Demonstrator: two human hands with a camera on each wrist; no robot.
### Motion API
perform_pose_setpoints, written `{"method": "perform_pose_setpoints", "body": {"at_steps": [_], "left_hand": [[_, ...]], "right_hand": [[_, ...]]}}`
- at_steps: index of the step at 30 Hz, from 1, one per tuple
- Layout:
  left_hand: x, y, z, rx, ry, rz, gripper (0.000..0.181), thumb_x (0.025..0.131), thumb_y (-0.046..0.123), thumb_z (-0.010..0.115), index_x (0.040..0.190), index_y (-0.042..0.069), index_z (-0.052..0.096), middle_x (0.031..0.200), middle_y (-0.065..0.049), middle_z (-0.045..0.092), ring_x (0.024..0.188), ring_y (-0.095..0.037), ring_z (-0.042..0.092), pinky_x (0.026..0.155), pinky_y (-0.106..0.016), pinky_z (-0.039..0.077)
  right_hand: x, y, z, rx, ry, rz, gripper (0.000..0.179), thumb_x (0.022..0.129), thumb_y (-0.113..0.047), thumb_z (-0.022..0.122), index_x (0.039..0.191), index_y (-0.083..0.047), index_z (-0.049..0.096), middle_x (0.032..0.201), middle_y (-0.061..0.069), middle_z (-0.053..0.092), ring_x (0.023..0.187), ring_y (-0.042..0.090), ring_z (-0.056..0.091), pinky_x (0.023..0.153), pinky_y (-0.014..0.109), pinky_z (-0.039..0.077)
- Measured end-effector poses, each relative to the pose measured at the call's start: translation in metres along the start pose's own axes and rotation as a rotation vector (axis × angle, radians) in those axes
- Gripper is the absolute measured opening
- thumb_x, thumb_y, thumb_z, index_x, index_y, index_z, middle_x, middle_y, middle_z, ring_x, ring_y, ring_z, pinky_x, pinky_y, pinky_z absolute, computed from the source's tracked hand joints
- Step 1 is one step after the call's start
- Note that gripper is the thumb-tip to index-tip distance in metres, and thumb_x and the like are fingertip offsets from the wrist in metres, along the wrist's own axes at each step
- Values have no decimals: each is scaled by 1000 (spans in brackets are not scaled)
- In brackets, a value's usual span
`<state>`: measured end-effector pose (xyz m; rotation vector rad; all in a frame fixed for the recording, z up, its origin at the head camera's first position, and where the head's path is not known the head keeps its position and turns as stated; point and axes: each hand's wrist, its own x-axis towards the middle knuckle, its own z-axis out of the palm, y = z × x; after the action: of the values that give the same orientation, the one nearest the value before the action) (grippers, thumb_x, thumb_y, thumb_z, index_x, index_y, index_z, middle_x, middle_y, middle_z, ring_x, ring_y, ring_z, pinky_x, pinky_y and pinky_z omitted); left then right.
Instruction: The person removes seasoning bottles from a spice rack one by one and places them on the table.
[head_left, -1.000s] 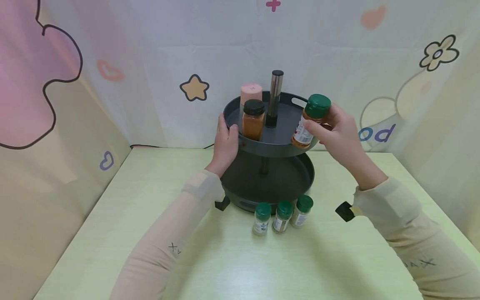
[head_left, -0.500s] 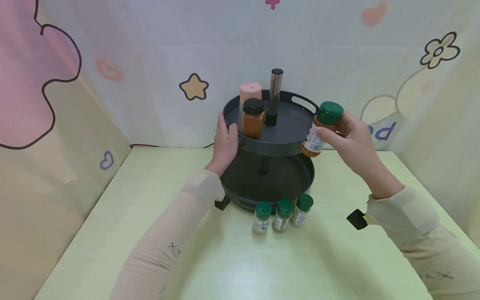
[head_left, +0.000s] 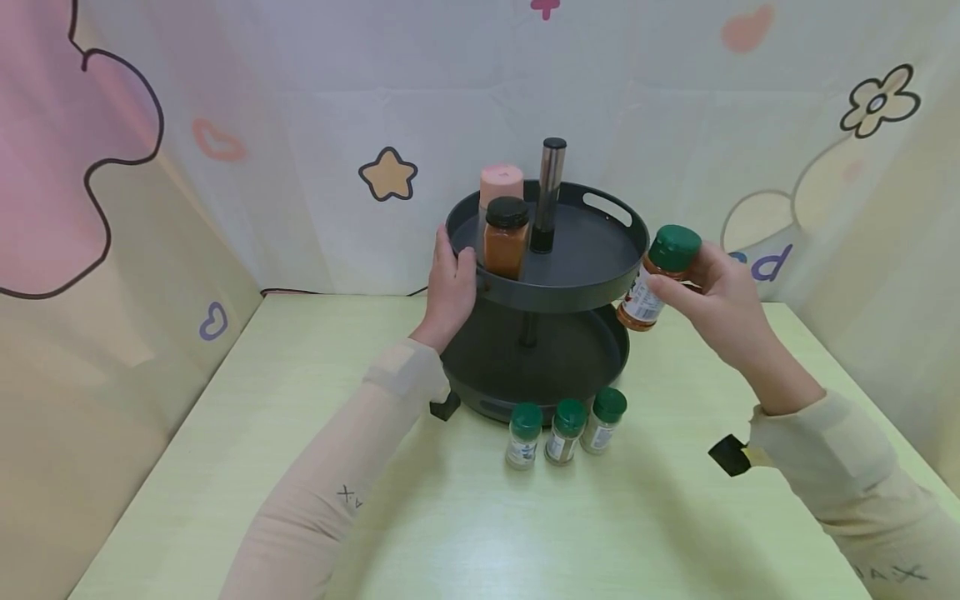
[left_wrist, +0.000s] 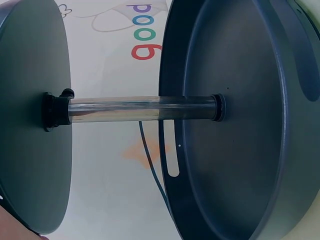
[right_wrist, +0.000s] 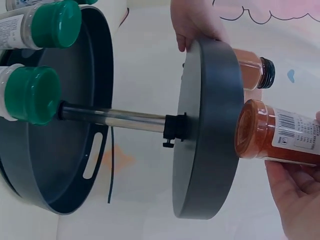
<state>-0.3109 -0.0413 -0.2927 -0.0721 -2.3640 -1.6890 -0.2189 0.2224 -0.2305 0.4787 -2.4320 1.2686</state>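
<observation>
A spice jar with a green lid, white label and reddish contents [head_left: 651, 292] is tilted in my right hand [head_left: 723, 304], thumb in front and fingers behind. It hangs off the right rim of the upper tier of a dark two-tier tray [head_left: 570, 297]. My left hand [head_left: 450, 287] holds that tier's left edge; in the right wrist view its fingertips [right_wrist: 181, 42] reach round the tray's underside. On the upper tier stand a black-lidded jar of orange powder [head_left: 505, 246] and a pink-capped container [head_left: 501, 182], partly hidden behind it.
Three small green-lidded jars stand before the lower tier: a left one [head_left: 523, 446], a middle one [head_left: 561, 442] and a right one [head_left: 602, 427]. A metal post [head_left: 551, 179] rises through the upper tier. The pale table [head_left: 480, 533] meets a printed curtain [head_left: 315, 167] behind.
My right hand has carried the reddish spice jar right and down, from over the upper tier's edge to outside its rim. My left hand has stayed on the tray.
</observation>
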Motion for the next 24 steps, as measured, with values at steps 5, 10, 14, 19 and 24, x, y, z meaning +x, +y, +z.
{"method": "perform_pose_setpoints", "body": {"at_steps": [5,10,14,19,24], "left_hand": [[0,-1,0,1,1,1,61,92,31,27,143,14,-1,151,3,1,137,-14,8,111,-37,12],[0,-1,1,-1,4,3,60,92,31,27,143,14,-1,151,2,1,137,-15,8,111,-38,12],[0,-1,1,-7,4,3,61,92,31,28,143,13,0,151,2,1,137,-15,8,111,-39,12],[0,-1,0,-2,2,3,61,92,31,28,143,14,-1,151,3,0,138,-15,8,111,-39,12],[0,-1,1,3,5,5,60,93,31,28,143,13,0,151,2,1,138,-16,8,111,-39,12]], "right_hand": [[-4,7,-1,-31,-14,31,36,82,-15,59,114,-2,51,86,-25,56,80,-7,56,70,8,45],[-7,13,-4,-107,-51,80,34,81,-16,60,111,-2,50,82,-22,56,72,-3,56,65,12,46],[-10,20,-7,-120,-109,108,35,81,-18,59,111,-2,48,87,-12,56,73,0,55,65,14,47],[-14,28,-10,-136,-165,122,35,81,-18,60,110,-1,49,89,-8,56,74,-2,56,66,14,47],[-16,36,-9,-163,-207,147,36,81,-16,60,109,1,48,96,9,56,76,9,56,68,21,48]]}}
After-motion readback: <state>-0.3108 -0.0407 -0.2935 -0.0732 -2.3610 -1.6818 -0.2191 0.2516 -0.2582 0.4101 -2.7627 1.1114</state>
